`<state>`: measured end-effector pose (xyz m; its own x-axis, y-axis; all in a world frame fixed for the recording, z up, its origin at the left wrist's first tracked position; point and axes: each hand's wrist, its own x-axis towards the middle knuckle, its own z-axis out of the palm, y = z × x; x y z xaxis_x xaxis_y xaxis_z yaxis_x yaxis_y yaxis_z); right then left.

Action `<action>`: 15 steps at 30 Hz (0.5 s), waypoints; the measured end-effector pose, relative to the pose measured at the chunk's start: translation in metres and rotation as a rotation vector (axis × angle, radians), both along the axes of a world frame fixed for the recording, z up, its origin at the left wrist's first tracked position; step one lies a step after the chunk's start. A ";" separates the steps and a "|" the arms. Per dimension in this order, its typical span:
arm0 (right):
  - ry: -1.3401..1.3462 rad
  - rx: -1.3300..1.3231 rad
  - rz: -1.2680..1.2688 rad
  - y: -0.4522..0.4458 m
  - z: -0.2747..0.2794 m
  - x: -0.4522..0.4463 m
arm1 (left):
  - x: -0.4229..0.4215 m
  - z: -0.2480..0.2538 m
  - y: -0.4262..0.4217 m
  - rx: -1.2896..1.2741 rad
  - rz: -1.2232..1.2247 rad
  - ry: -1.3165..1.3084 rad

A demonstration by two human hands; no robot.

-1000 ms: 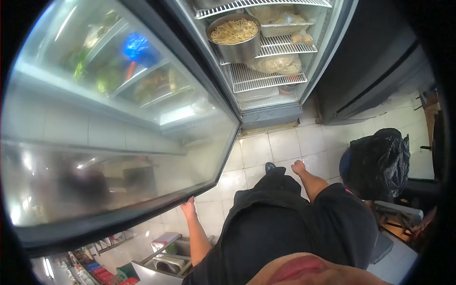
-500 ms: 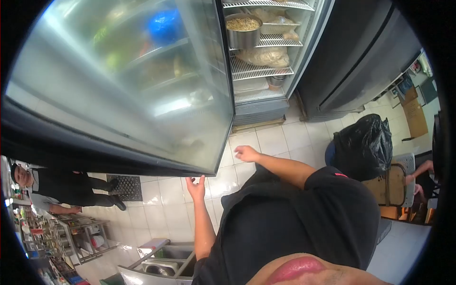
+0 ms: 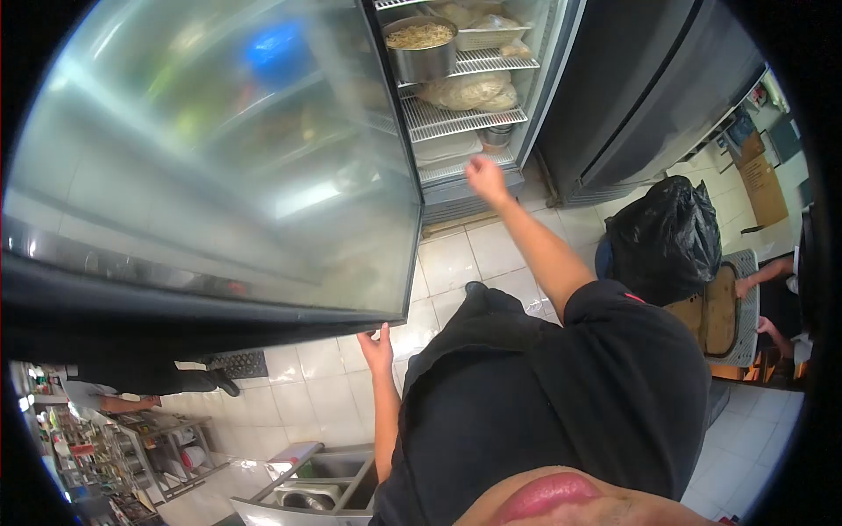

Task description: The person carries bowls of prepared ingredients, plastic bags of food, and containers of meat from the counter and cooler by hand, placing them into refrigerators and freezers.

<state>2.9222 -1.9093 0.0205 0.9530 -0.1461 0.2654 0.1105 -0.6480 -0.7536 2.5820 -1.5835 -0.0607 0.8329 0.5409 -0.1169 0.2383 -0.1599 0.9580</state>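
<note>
My left hand grips the lower edge of a large glass fridge door, which is swung wide with its frosted pane toward me. My right arm stretches forward, and my right hand is in front of the fridge's bottom shelf, apart from what lies there. Motion blurs its fingers, which look loosely curled. On the wire shelves are a metal pot filled with pale shreds, a big clear bag of pale food, a white basket with bags, and a small metal container.
A dark second fridge stands on the right. Near it is a black garbage bag; beyond, another person's hands hold a grey crate. At left are a co-worker, a metal rack and a steel counter.
My right hand has moved forward from over the floor tiles to the fridge opening. My left hand stays at the door edge. At right, the other person's crate has tilted or shifted.
</note>
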 end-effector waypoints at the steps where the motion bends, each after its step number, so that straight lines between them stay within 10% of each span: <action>1: -0.071 0.062 -0.054 -0.018 0.012 0.019 | -0.007 -0.007 0.003 -0.022 0.008 0.011; 15: -0.331 -0.367 -0.281 -0.190 0.122 0.267 | -0.003 -0.019 -0.002 -0.113 0.233 0.290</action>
<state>3.1890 -2.0989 0.1422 0.7485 -0.2239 0.6242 0.0879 -0.8994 -0.4281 2.5792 -1.5858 -0.0801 0.6130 0.6818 -0.3993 0.5192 0.0333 0.8540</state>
